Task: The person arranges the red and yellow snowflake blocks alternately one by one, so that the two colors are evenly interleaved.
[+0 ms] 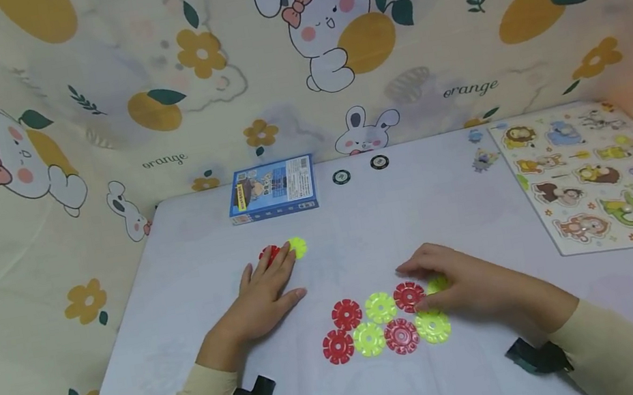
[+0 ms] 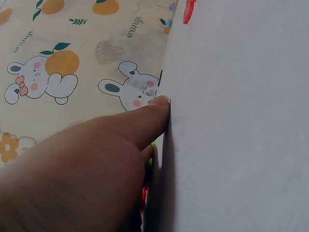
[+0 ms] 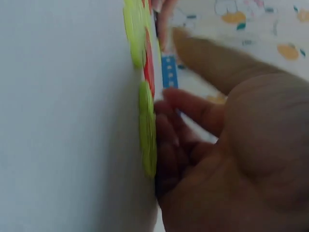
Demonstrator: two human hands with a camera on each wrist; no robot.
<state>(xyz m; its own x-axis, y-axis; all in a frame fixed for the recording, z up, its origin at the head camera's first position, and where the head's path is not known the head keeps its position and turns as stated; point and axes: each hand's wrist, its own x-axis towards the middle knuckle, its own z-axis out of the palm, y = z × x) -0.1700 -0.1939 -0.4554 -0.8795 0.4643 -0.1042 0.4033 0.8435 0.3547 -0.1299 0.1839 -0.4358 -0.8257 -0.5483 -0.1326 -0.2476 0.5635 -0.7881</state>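
Note:
Notched plastic discs lie in two rows of alternating red and yellow-green on the white tabletop. A red disc (image 1: pixel 347 315) is at the left of the far row. My right hand (image 1: pixel 460 278) is at the right end of the rows, thumb and fingers apart, partly covering a yellow-green disc (image 1: pixel 437 283). In the right wrist view, its thumb stands away from the loosely bent fingers beside the yellow-green discs (image 3: pixel 147 130). Palm down and fingers spread, my left hand (image 1: pixel 271 301) rests farther back, its fingertips over another red disc (image 1: pixel 266 254) and against a yellow-green disc (image 1: pixel 299 247).
At the back stands a blue box (image 1: pixel 272 189). To its right lie two black round tokens (image 1: pixel 341 177). A board with animal pictures (image 1: pixel 594 181) takes up the right side, with a small loose figure piece (image 1: pixel 483 158) by its left edge. Printed cloth hangs behind.

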